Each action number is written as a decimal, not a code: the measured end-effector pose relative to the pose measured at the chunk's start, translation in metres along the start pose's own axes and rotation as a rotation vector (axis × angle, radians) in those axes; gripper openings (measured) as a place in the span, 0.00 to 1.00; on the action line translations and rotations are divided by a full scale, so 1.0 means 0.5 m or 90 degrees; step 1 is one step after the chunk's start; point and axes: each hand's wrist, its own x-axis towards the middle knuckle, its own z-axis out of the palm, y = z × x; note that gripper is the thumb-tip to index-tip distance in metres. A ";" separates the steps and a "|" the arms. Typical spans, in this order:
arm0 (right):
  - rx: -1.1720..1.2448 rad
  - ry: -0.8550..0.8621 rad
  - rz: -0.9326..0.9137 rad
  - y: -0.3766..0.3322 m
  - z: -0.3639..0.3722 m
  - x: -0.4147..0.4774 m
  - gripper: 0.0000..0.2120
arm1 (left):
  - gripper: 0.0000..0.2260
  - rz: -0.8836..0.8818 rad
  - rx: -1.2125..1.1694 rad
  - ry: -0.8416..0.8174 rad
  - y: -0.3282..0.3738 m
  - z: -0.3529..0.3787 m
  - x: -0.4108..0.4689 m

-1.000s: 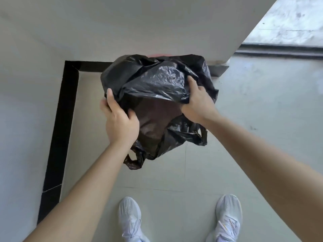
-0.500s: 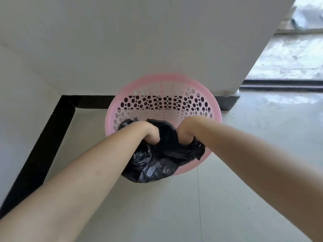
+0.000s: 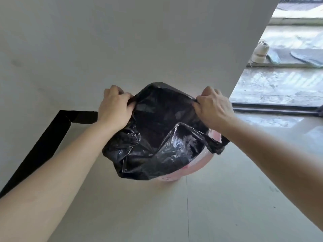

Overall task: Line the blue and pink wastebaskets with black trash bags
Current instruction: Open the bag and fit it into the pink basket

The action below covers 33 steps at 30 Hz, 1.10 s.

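Note:
A black trash bag (image 3: 167, 137) sits in the pink wastebasket (image 3: 197, 165), which stands on the floor against the white wall. The bag's mouth is spread wide and hides most of the basket; only the near right side of the pink wall shows. My left hand (image 3: 113, 107) grips the bag's edge at the far left of the rim. On the far right of the rim, my right hand (image 3: 213, 107) pinches the edge too. Loose plastic hangs over the near side. No blue wastebasket is in view.
A white wall (image 3: 139, 41) with a black skirting strip (image 3: 43, 145) runs behind the basket. Pale floor tiles (image 3: 174, 215) lie in front. At the right, a dark door track (image 3: 272, 109) leads to a balcony with a white shoe (image 3: 260, 53) and mats.
Both hands have come up out of the basket and pulled the bag's mouth apart toward the rim's two sides. The bag now covers the pink mesh that showed before.

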 end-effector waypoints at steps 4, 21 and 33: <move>0.172 0.044 0.129 0.026 0.020 -0.032 0.11 | 0.08 -0.003 -0.098 -0.091 0.006 0.006 -0.027; -0.062 0.032 -0.154 0.006 0.007 -0.085 0.09 | 0.07 -0.328 -0.472 -0.591 0.166 0.024 -0.108; 0.017 0.095 -0.231 0.085 -0.040 -0.074 0.27 | 0.20 0.047 -0.330 -0.325 0.102 -0.042 -0.015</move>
